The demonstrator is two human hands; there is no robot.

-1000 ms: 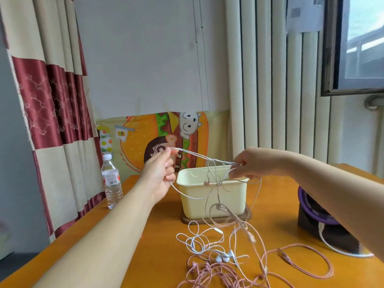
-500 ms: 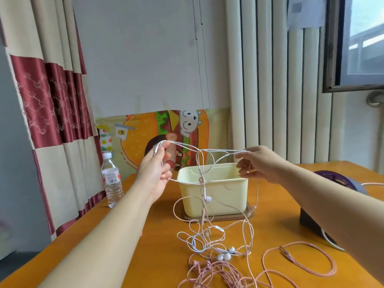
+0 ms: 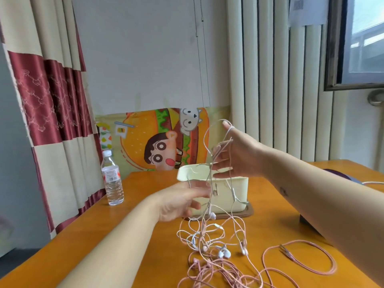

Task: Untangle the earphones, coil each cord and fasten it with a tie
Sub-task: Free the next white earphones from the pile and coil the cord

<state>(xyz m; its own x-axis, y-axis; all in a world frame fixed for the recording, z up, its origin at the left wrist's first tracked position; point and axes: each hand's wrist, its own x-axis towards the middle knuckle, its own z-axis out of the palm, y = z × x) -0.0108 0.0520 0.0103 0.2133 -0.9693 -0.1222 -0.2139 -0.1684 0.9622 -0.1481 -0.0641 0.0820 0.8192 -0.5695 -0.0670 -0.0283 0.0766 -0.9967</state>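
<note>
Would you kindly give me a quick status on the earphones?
Right hand open, earphone cord draped over fingers. Left hand blurred, grip unclear. Pink-white tangle on table.

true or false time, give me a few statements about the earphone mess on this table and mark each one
1. The water bottle stands upright on the table. True.
2. Every cord is already coiled and tied. False: pink and white cords lie tangled on the table.
3. Cords hang from the raised right hand. True.
4. The left hand is higher than the right hand. False: it is lower, in front of the cream box.
</note>
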